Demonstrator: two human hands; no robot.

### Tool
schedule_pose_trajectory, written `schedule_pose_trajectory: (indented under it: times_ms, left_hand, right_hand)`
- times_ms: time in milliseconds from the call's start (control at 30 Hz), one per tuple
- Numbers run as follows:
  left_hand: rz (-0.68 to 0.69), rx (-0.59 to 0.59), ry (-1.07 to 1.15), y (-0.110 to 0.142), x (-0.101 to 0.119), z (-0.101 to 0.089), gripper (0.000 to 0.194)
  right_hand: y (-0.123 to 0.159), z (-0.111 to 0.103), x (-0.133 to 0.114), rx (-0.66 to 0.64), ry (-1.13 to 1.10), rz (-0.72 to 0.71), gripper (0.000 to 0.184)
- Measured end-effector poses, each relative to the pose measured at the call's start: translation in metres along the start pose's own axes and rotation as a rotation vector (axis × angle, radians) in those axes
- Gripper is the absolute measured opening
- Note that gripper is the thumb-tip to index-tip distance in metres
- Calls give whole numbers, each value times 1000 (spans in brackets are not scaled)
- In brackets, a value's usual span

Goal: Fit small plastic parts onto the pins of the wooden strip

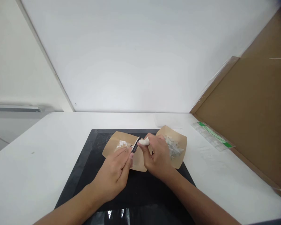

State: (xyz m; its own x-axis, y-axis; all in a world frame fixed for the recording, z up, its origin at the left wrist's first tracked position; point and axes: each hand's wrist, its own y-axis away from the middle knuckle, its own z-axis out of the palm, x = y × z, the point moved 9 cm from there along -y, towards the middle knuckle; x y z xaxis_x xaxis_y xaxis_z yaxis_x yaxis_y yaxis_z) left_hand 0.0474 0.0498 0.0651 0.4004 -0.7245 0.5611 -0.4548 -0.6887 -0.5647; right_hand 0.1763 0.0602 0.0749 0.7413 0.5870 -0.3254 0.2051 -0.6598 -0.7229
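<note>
My left hand [117, 168] is closed on a slim black piece with a pale edge [136, 145], which tilts up to the right from the fingertips. My right hand [157, 153] is closed around a small white piece, perhaps cloth [144, 142], and brings it against or very near the black piece. Whether the white piece is pinched or worn on a fingertip, I cannot tell. Beneath both hands lies a brown paper tray [112, 147] with small white bits [122, 144] in it. Beside my right hand, another brown paper tray [181, 140] holds clear plastic-like pieces [174, 148].
A black mat [93, 175] covers the middle of the white table [32, 175]. To the right lies a clear plastic case with a green-marked strip [213, 136], next to a cardboard panel [253, 118]. A white wall [131, 62] rises behind the table.
</note>
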Motion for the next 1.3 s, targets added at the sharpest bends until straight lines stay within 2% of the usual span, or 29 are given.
schedule_pose_trajectory:
  times_ms: [133,233,367,467,600,700,833,933,1133,1300]
  left_hand:
    - [12,2,14,0,0,-1,28]
    - [11,7,10,0,0,-1,25]
    - [31,11,6,0,4,-2,23]
    - [32,21,-2,0,5,-4,24]
    - [24,14,-4,-2,4,-2,28]
    - [21,23,-5,-1,0,-1,25]
    - [82,64,-60,2,0,-3,24]
    - [83,87,-123,4,-2,-6,25]
    - [-91,-39,-305,4,-21,3,35]
    - [-85,-85,-356,5,-26,10,40]
  right_hand:
    - [0,6,-4,-80,-16,-31,27]
    - [-1,3,-4,-59,22,-21,28]
    - [0,5,-5,-94,-39,-26,26]
    - [0,2,0,-55,-24,21,27]
    - [1,10,-1,-130,-37,-12,27]
    - [0,6,2,-86,-24,6,27]
    - [2,9,1,-124,-90,-27,26]
    - [3,2,9,-49,-82,4,24]
    - [3,-6,24,13,-140,123,23]
    - [4,-7,28,15,-161,173,22]
